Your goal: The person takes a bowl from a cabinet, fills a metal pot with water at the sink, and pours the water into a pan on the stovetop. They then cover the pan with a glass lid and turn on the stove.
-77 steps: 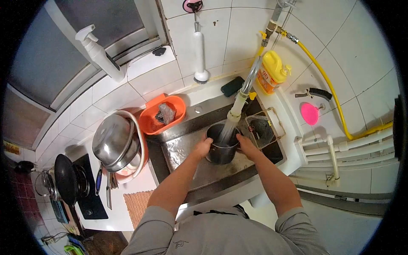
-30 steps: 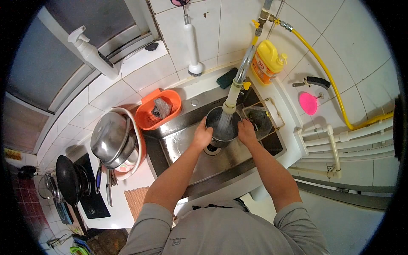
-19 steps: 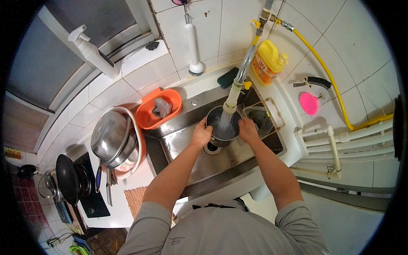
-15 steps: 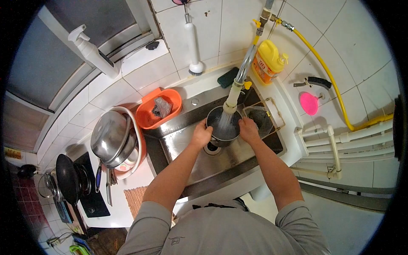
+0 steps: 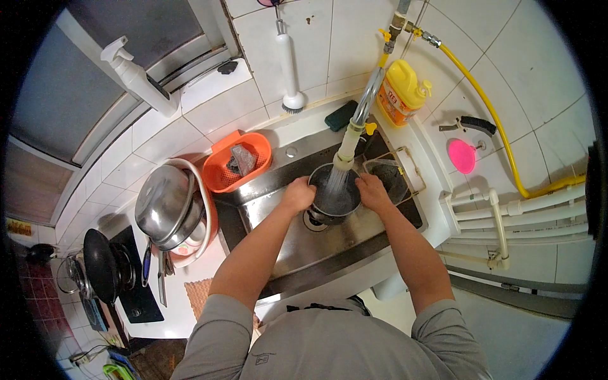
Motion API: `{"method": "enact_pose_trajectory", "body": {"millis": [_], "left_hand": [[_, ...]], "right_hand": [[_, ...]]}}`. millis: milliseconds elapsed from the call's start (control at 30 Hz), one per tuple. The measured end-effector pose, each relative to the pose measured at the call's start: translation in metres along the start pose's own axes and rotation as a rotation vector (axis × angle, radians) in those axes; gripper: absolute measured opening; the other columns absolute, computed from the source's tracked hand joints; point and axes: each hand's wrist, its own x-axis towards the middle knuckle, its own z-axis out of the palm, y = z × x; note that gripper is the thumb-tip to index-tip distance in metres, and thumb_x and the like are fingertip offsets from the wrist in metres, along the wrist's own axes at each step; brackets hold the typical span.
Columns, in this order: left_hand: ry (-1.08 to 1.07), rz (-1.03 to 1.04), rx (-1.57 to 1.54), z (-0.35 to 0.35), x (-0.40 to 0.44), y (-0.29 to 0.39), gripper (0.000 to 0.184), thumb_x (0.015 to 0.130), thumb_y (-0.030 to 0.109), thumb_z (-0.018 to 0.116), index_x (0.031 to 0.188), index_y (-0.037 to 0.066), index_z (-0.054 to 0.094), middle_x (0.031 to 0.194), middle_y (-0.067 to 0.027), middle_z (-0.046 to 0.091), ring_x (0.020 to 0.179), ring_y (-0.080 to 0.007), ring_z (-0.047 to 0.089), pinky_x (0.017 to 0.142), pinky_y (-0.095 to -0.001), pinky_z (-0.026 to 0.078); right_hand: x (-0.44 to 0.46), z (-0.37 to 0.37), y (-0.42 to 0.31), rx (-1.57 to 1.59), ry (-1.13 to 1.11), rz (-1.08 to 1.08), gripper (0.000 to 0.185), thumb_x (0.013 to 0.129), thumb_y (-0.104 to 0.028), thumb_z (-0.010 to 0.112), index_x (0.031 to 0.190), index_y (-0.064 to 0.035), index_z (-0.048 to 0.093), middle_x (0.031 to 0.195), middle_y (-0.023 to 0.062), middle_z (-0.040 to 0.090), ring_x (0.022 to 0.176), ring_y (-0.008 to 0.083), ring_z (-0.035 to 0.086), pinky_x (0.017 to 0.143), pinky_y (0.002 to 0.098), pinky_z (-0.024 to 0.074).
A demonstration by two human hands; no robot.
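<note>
A dark metal pot (image 5: 334, 201) is held upright over the steel sink (image 5: 297, 253), under the faucet (image 5: 347, 149). Water sprays from the faucet into the pot. My left hand (image 5: 297, 195) grips the pot's left rim, thumb on top. On the opposite side of the rim, my right hand (image 5: 373, 191) has hold of the pot. The fingers of both hands are partly hidden behind the pot. Below the pot's left side, part of the sink drain (image 5: 313, 221) shows. A wire rack (image 5: 415, 174) hangs at the sink's right end.
An orange basket (image 5: 218, 178) sits at the sink's back left, beside a tub (image 5: 212, 228) with metal bowls (image 5: 163, 202). Behind the sink are a dark green sponge (image 5: 341, 116) and a yellow bottle (image 5: 399, 95). A black pan (image 5: 99, 266) stands far left.
The pot has shifted from low in the sink toward the faucet, then slightly back toward me, with both hands still on it. The view has shifted a little. Water keeps running.
</note>
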Motion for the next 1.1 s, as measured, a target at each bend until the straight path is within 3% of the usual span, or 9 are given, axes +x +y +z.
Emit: {"method": "enact_pose_trajectory", "body": {"millis": [200,300,400,500,600,833,933,1000,1100], "left_hand": [[-0.028,-0.004,0.066,0.006,0.005,-0.006,0.029,0.082,0.010,0.042,0.100,-0.008,0.058,0.077,-0.0230,0.063,0.065,-0.0290,0.065,0.062,-0.0403,0.051],[0.060,0.010,0.000,0.015,0.008,-0.017,0.027,0.081,0.009,0.043,0.093,-0.008,0.058,0.076,-0.0244,0.063,0.064,-0.0310,0.065,0.061,-0.0409,0.051],[0.095,-0.023,-0.003,0.018,0.009,-0.019,0.025,0.080,0.009,0.043,0.088,-0.010,0.058,0.075,-0.0254,0.062,0.064,-0.0332,0.065,0.060,-0.0412,0.052],[0.196,-0.044,0.025,0.025,0.011,-0.022,0.026,0.079,0.010,0.044,0.085,-0.011,0.057,0.072,-0.0259,0.062,0.067,-0.0337,0.065,0.062,-0.0422,0.052],[0.257,-0.094,-0.037,0.032,0.012,-0.022,0.027,0.079,0.011,0.044,0.082,-0.011,0.058,0.070,-0.0267,0.061,0.069,-0.0340,0.066,0.067,-0.0432,0.051],[0.320,0.017,0.123,0.044,0.014,-0.038,0.030,0.075,0.017,0.048,0.084,-0.008,0.061,0.072,-0.0267,0.062,0.075,-0.0380,0.065,0.074,-0.0433,0.050],[0.232,-0.116,0.050,0.044,0.007,-0.034,0.030,0.074,0.018,0.049,0.084,-0.007,0.062,0.073,-0.0251,0.063,0.077,-0.0369,0.065,0.076,-0.0435,0.049],[0.185,-0.159,0.002,0.034,-0.004,-0.019,0.033,0.075,0.019,0.052,0.089,-0.010,0.062,0.088,-0.0317,0.059,0.090,-0.0425,0.060,0.083,-0.0454,0.046],[0.136,-0.168,-0.051,0.028,-0.006,-0.013,0.036,0.076,0.020,0.054,0.093,-0.010,0.062,0.096,-0.0340,0.058,0.097,-0.0449,0.057,0.087,-0.0462,0.045]], "right_hand": [[0.008,0.008,0.010,0.063,-0.048,0.078,0.039,0.091,-0.030,0.044,0.097,0.0055,0.059,0.098,0.0274,0.058,0.097,0.0428,0.054,0.084,0.0475,0.0414],[0.003,0.013,0.006,0.215,0.006,0.231,0.045,0.092,-0.035,0.044,0.103,0.0050,0.060,0.100,0.0270,0.059,0.099,0.0401,0.055,0.085,0.0459,0.0424],[0.004,0.033,0.032,0.291,-0.076,0.301,0.047,0.091,-0.036,0.047,0.113,0.0042,0.056,0.108,0.0240,0.059,0.101,0.0371,0.056,0.081,0.0448,0.0464],[-0.025,0.008,-0.025,0.590,-0.201,0.519,0.054,0.091,-0.036,0.050,0.129,0.0013,0.039,0.120,0.0195,0.050,0.097,0.0292,0.056,0.081,0.0413,0.0507],[-0.032,0.016,-0.029,0.673,-0.201,0.552,0.057,0.090,-0.035,0.052,0.132,-0.0004,0.034,0.122,0.0197,0.048,0.102,0.0298,0.054,0.083,0.0425,0.0505],[-0.014,0.057,0.020,0.487,-0.125,0.335,0.048,0.087,-0.016,0.046,0.131,0.0008,0.034,0.120,0.0207,0.048,0.099,0.0326,0.058,0.079,0.0439,0.0527],[-0.018,0.042,0.004,0.513,-0.116,0.427,0.043,0.087,-0.010,0.042,0.127,0.0037,0.035,0.117,0.0224,0.050,0.096,0.0344,0.059,0.077,0.0454,0.0545],[-0.025,0.025,-0.021,0.612,-0.106,0.549,0.039,0.087,-0.008,0.040,0.124,0.0062,0.037,0.114,0.0237,0.051,0.095,0.0352,0.059,0.075,0.0461,0.0554],[-0.019,0.029,-0.006,0.573,-0.181,0.460,0.038,0.087,-0.008,0.040,0.122,0.0083,0.038,0.114,0.0249,0.051,0.097,0.0350,0.059,0.074,0.0449,0.0561]]}}
